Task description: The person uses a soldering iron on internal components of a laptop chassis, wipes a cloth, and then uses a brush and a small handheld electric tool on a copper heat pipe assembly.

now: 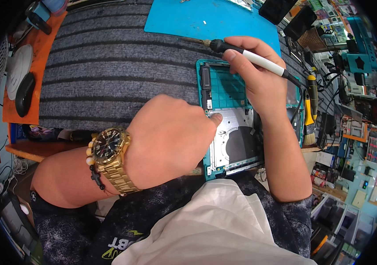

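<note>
Left hand [171, 141], gold wristwatch [110, 159] and bead bracelet [95, 170] on the wrist, is curled into a loose fist, one fingertip [216, 118] pressing on the silver metal plate [232, 132] inside the opened teal device shell [224, 84]. It grasps nothing.

Right hand [254, 75] is clenched pen-style around a soldering iron [241, 54], black grip and white barrel, bronze tip pointing left over the grey striped mat [109, 66]. Its cable runs off to the right.

The shell lies flat at the near edge of the worktop, just in front of the person's lap, partly under both hands. The grid-patterned section sits at the far end, the plate with its dark round cutout nearer.

Far left: black mouse [24, 94] and white round disc [18, 66] on an orange pad [43, 42]. Behind the shell: blue silicone mat [210, 20]. Right: yellow-handled brush [308, 119], cluttered shelving.
</note>
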A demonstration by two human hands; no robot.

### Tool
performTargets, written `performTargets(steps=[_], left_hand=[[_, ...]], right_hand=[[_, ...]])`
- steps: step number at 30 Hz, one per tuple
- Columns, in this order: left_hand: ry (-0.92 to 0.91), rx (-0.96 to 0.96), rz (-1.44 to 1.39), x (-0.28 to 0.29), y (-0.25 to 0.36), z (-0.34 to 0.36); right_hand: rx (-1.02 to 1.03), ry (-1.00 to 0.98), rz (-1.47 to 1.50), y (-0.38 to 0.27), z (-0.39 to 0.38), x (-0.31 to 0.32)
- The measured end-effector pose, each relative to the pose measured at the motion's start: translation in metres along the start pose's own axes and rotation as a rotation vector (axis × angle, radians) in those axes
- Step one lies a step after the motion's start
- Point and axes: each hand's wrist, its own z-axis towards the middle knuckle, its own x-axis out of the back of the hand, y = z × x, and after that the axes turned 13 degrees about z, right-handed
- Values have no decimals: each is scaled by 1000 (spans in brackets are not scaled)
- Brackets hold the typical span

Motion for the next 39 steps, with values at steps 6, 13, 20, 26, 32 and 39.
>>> performTargets(steps=[6,13,20,26,32,39], left_hand=[[25,-3,0,-3,2,0],[92,-8,60,-4,3,-3],[107,-1,27,-6,5,-1],[99,10,22,-6,5,1],[120,3,37,-7,5,1],[128,5,34,-7,5,1]], right_hand=[[37,74,119,-21,-26,20],[59,162,214,-42,-107,37],[-1,210,184,-19,-163,44],[-52,228,155,-2,-176,43],[-64,234,151,1,-176,44],[-48,224,128,3,-176,45]])
